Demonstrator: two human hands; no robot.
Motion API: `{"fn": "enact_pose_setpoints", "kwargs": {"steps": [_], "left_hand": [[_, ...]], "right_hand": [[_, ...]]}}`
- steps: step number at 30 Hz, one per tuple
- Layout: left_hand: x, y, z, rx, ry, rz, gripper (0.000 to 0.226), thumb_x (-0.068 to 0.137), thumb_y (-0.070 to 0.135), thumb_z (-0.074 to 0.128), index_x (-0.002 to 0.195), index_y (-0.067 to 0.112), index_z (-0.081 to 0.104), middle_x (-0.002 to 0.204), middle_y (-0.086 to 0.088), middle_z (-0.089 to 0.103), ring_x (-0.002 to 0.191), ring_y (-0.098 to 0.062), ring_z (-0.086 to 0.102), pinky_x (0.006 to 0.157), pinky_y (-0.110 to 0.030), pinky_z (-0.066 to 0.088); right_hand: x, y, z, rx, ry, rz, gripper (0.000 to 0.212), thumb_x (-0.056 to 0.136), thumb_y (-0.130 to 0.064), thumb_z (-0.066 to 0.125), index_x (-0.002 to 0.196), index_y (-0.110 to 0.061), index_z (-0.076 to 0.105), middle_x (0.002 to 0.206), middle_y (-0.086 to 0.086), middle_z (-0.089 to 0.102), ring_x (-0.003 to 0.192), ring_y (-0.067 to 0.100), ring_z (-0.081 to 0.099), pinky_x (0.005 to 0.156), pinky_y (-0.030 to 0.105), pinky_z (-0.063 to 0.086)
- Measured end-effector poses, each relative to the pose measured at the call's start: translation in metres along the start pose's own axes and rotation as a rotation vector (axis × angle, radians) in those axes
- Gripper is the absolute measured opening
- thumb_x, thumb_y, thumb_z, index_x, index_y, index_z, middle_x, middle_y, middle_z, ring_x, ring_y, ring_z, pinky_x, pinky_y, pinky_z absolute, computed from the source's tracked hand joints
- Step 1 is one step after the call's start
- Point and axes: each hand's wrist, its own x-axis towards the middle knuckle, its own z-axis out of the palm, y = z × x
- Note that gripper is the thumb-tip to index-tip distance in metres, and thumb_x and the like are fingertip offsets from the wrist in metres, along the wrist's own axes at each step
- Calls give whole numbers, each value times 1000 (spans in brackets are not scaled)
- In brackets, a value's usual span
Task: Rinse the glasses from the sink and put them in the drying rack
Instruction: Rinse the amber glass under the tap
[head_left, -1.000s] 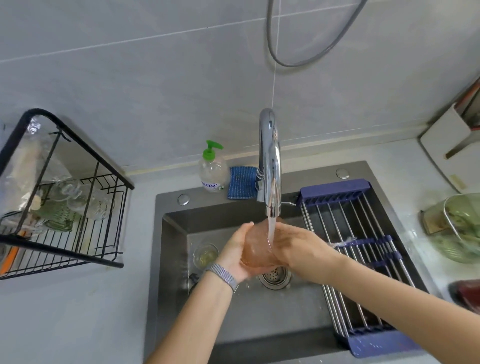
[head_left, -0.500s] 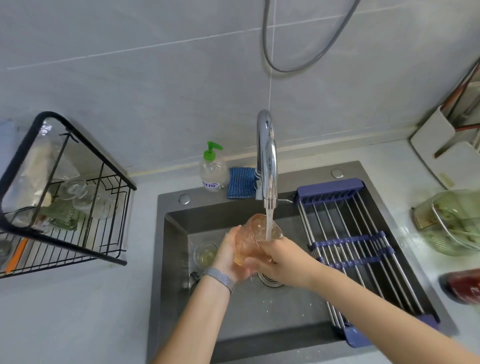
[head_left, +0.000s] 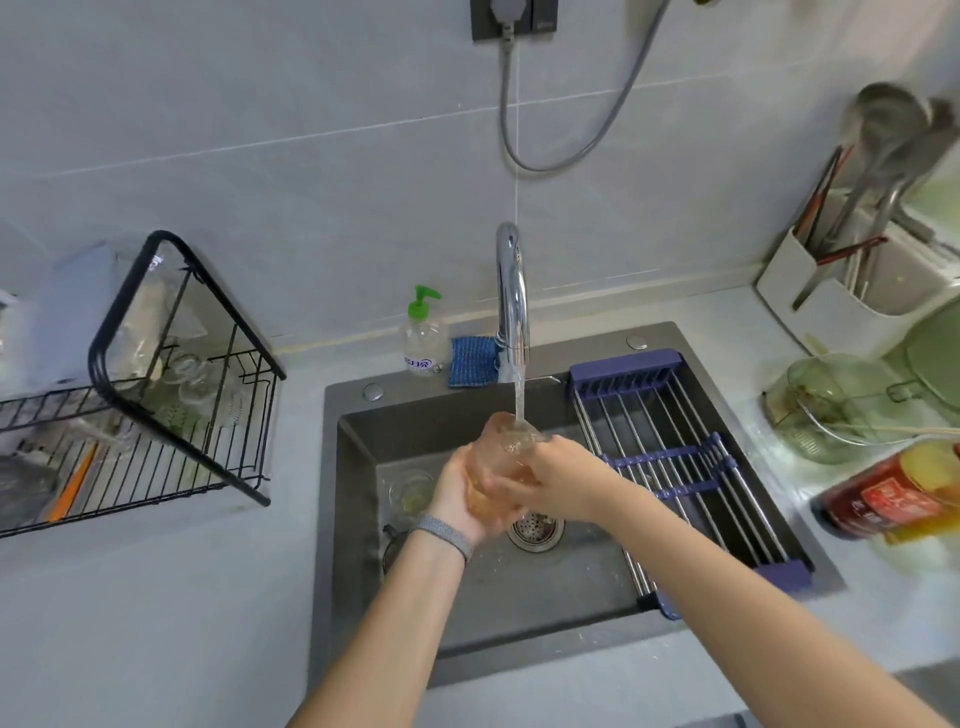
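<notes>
Item: two forearms entering from the bottom edge, meeting at frame centre above the sink (head_left: 358, 519), a dark basin set into the pale tabletop (head_left: 156, 623).

Item: left hand (head_left: 457, 499), grey band at the wrist, fingers curled round the lower body of an amber-tinted glass (head_left: 501, 452), cupping it from the left.

Item: right hand (head_left: 550, 480), fingers wrapped round the same glass from the right, just below its rim.

Item: the glass, held mouth-up and tilted slightly, above the round metal drain (head_left: 536, 529); a water stream (head_left: 518, 400) falls into its mouth.

Item: second, clear glass (head_left: 411, 492), standing on the sink floor, left of the hands, centre-left of frame.

Item: roll-up rack (head_left: 675, 467) with blue ends and metal rods, lying across the right part of the sink.

Item: black wire drying rack (head_left: 171, 415), left of frame on the tabletop, holding clear glassware; contents partly blurred.

Item: chrome faucet (head_left: 511, 296), behind the sink, centre of frame.

Item: soap bottle (head_left: 423, 338) with green pump, and blue cloth (head_left: 472, 361) just beside it, left of the faucet base.

Item: green-tinted glass jug (head_left: 826, 410) and red-labelled bottle (head_left: 893, 493), right edge of frame.

Item: white utensil holder (head_left: 852, 296), upper right.
</notes>
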Motion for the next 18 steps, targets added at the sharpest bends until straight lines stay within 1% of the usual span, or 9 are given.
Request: {"fn": "enact_pose_setpoints", "kwargs": {"steps": [2, 4, 7, 9, 12, 14, 15, 16, 18], "left_hand": [[3, -4, 4, 22, -20, -23, 50, 97, 47, 43, 107, 5, 68, 91, -14, 75, 79, -29, 74, 67, -40, 62], [1, -8, 9, 21, -95, 21, 49, 97, 45, 44, 118, 7, 67, 111, -15, 71, 102, -31, 69, 82, -44, 59], [-1, -6, 14, 24, -110, 77, 41, 93, 34, 51, 121, 5, 63, 113, -16, 69, 106, -31, 65, 87, -46, 57], [-1, 2, 17, 51, -59, 41, 39, 94, 36, 50, 115, 6, 62, 99, -14, 71, 93, -29, 68, 76, -42, 60], [-4, 15, 18, 81, -99, 34, 21, 101, 22, 40, 106, 9, 56, 83, -10, 61, 61, -21, 66, 51, -26, 56], [-3, 17, 15, 152, -121, 47, 23, 100, 19, 38, 96, 7, 57, 78, -9, 59, 60, -20, 63, 51, -25, 50], [-4, 16, 16, 149, -131, 32, 26, 98, 23, 40, 90, 8, 59, 74, -9, 60, 62, -21, 61, 54, -26, 48], [-4, 14, 18, 125, -119, 25, 29, 95, 28, 42, 85, 8, 59, 72, -10, 61, 63, -22, 61, 57, -27, 49], [0, 13, 20, 51, -89, 30, 38, 97, 38, 44, 82, 7, 61, 65, -10, 65, 56, -23, 66, 51, -25, 54]], "right_hand": [[-2, -6, -1, 37, -1, 142, 48, 94, -60, 47, 73, -18, 57, 70, -8, 54, 69, 16, 53, 67, 28, 41], [6, -16, -1, 93, -40, 270, 55, 93, -65, 40, 65, -21, 56, 74, 0, 62, 73, 19, 59, 74, 32, 50], [19, -12, 0, 141, 44, 266, 49, 97, -52, 43, 84, -11, 67, 82, 7, 71, 78, 23, 69, 80, 40, 57], [16, 0, 4, 154, 101, 137, 39, 98, -42, 47, 91, -7, 65, 82, 7, 71, 76, 23, 68, 76, 43, 57], [3, 25, 2, 54, -20, -98, 37, 100, -41, 50, 92, -6, 60, 82, 1, 62, 74, 19, 58, 72, 33, 47], [2, 45, -3, -128, -69, -177, 44, 101, -47, 44, 96, -6, 59, 92, 6, 63, 86, 21, 60, 78, 35, 48], [3, 49, -4, -187, -32, -191, 48, 100, -51, 41, 98, -8, 61, 98, 8, 66, 91, 23, 63, 81, 38, 51], [4, 49, -1, -208, 43, -190, 56, 99, -58, 36, 97, -9, 63, 96, 8, 69, 87, 25, 65, 79, 40, 53], [10, 35, 13, -108, 260, -107, 74, 92, -70, 26, 84, -9, 68, 76, 5, 71, 66, 24, 66, 66, 38, 55]]}}
